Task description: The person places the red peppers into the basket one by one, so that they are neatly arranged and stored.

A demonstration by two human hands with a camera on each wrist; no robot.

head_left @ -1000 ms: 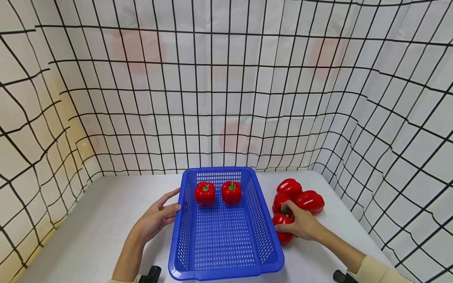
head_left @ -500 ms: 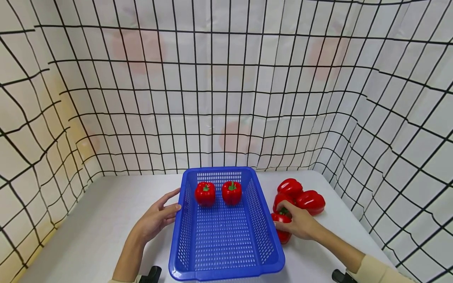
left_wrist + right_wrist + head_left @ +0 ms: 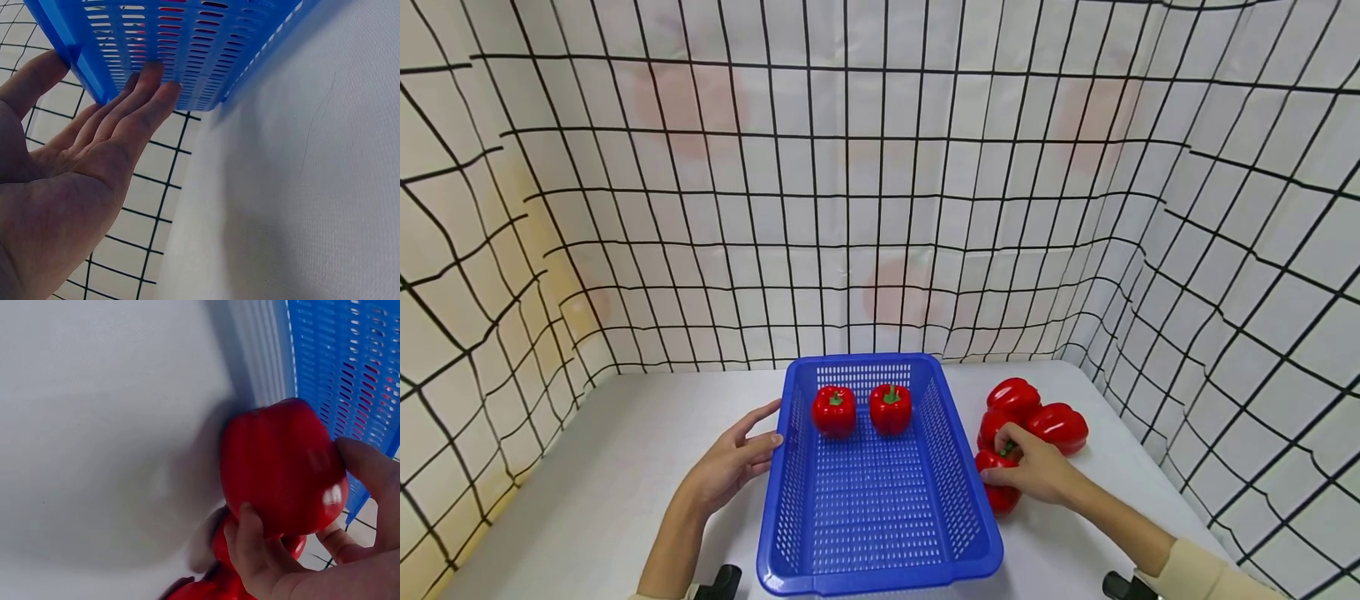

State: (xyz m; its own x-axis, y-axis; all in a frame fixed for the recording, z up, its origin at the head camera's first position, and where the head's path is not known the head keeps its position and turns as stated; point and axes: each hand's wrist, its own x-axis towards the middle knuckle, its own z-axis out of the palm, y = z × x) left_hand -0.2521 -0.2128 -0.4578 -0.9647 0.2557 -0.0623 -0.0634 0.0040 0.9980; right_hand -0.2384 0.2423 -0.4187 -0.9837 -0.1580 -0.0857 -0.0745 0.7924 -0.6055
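My left hand (image 3: 730,465) touches the left side of the blue plastic basket (image 3: 880,583). In the left wrist view its thumb meets the rim, and its extended fingers (image 3: 140,112) lie against the perforated outer wall. Beside the basket's right side, my right hand (image 3: 1037,468) grips a red bell pepper (image 3: 1000,498) between thumb and fingers. The right wrist view shows this bell pepper (image 3: 278,465) close to the basket wall, its stem end out of sight. Two red bell peppers with green stems, one on the left (image 3: 833,412) and one on the right (image 3: 891,410), stand inside the basket's far end.
Several more red bell peppers (image 3: 1058,429) lie clustered just beyond my right hand, one partly covered by it. Everything rests on a white tabletop (image 3: 617,467). Black wire grid (image 3: 865,200) over white sheeting encloses the back and both sides.
My right hand keeps its grip on the bell pepper, which has shifted slightly towards the basket. The left hand, the basket and the other peppers look unchanged.
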